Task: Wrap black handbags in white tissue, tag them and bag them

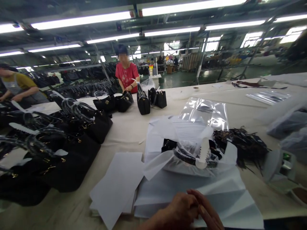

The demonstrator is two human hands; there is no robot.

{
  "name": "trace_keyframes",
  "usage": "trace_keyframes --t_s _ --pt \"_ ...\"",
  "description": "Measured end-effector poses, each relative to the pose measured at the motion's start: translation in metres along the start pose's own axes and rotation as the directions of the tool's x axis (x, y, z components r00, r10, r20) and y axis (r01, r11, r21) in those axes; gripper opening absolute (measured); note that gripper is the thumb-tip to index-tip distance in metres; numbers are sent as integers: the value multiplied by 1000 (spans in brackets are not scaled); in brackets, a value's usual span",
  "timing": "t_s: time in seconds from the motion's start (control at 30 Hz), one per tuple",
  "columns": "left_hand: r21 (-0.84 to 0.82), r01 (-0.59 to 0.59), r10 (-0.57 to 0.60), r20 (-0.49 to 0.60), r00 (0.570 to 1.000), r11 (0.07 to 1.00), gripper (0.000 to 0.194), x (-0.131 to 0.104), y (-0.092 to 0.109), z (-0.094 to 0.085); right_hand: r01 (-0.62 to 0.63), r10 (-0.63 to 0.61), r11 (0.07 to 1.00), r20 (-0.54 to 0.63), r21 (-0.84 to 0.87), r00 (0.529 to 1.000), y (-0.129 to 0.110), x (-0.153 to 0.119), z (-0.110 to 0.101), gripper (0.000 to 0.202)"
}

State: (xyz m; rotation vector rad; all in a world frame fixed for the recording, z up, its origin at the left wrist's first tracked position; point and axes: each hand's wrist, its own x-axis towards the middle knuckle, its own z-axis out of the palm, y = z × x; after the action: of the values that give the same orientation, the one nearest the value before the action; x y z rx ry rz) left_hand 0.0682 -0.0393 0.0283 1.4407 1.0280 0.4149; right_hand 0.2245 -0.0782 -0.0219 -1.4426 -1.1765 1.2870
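Observation:
My left hand (178,209) and my right hand (208,212) meet at the bottom edge, touching each other over a stack of white paper sheets (216,191). The left hand's fingers are curled with nothing visible in them. The right hand's fingers lie against the left, and its palm is cut off by the frame. Just beyond them lies a black handbag (189,155) half wrapped in white paper and clear plastic, with a white ridged strip over its handle.
More white sheets (117,185) lie to the left. Several black handbags (72,153) crowd the table's left side. Clear plastic bags (206,111) and a pile of dark tassels (244,145) lie behind. A person in red (126,75) handles handbags (144,102) across the table.

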Motion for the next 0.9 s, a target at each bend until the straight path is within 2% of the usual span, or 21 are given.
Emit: trace_keyframes --t_s 0.1,0.17,0.23,0.3,0.37,0.4,0.43,0.47,0.5,0.53,0.57,0.6,0.63,0.67,0.73,0.77,0.8,0.83,0.9 --pt "-19 -32 31 -58 998 999 14 -3 6 -4 -24 9 993 132 116 991 -16 6 14 45" --pt "-72 -27 18 -126 992 997 14 -3 8 -8 -97 51 969 200 227 978 -23 6 22 45" --pt "-94 -3 -17 -212 977 996 15 -3 8 -11 -181 130 934 178 307 975 -26 5 27 41" --pt "-47 2 -15 -281 960 999 15 -2 6 -14 -230 203 912 114 339 973 -29 6 30 39" --pt "124 -79 118 -351 929 989 13 -2 4 -19 -240 232 908 64 344 971 -32 11 30 41" --pt "254 -144 240 -402 884 956 12 -1 4 -22 -236 235 909 45 343 971 -34 14 29 41" --pt "404 -195 382 -459 802 894 14 0 4 -27 -232 238 911 25 341 971 -35 19 28 42" --pt "558 -210 528 -502 685 803 20 2 4 -33 -226 240 911 1 346 971 -35 23 27 42" --pt "691 -175 650 -519 555 701 25 5 4 -39 -217 241 910 -25 355 970 -36 28 27 42" --pt "786 -102 735 -513 442 610 30 10 5 -47 -213 246 906 -46 366 968 -36 33 27 43" --pt "842 -15 785 -497 370 540 34 14 5 -54 -209 250 903 -62 376 966 -35 38 27 43" --pt "864 61 800 -487 351 499 37 20 4 -61 -203 250 900 -74 386 966 -35 43 28 43" --pt "864 115 781 -494 381 491 37 27 2 -66 -196 248 898 -85 394 965 -35 48 29 42" --pt "850 149 733 -514 446 505 34 34 -2 -70 -190 247 896 -93 401 965 -35 52 31 41" --pt "818 168 584 -520 623 550 29 49 -12 -71 -174 238 898 -114 405 965 -38 60 35 39" --pt "811 160 514 -495 701 563 31 56 -19 -70 -164 232 898 -123 409 965 -40 63 37 39" --pt "810 145 460 -459 760 568 33 63 -25 -67 -154 227 896 -131 416 965 -43 67 39 39" --pt "815 124 429 -420 800 566 35 70 -30 -64 -139 218 894 -142 426 966 -46 70 41 40" --pt "825 87 409 -365 836 559 37 83 -38 -58 -91 186 893 -177 440 966 -51 78 44 39"
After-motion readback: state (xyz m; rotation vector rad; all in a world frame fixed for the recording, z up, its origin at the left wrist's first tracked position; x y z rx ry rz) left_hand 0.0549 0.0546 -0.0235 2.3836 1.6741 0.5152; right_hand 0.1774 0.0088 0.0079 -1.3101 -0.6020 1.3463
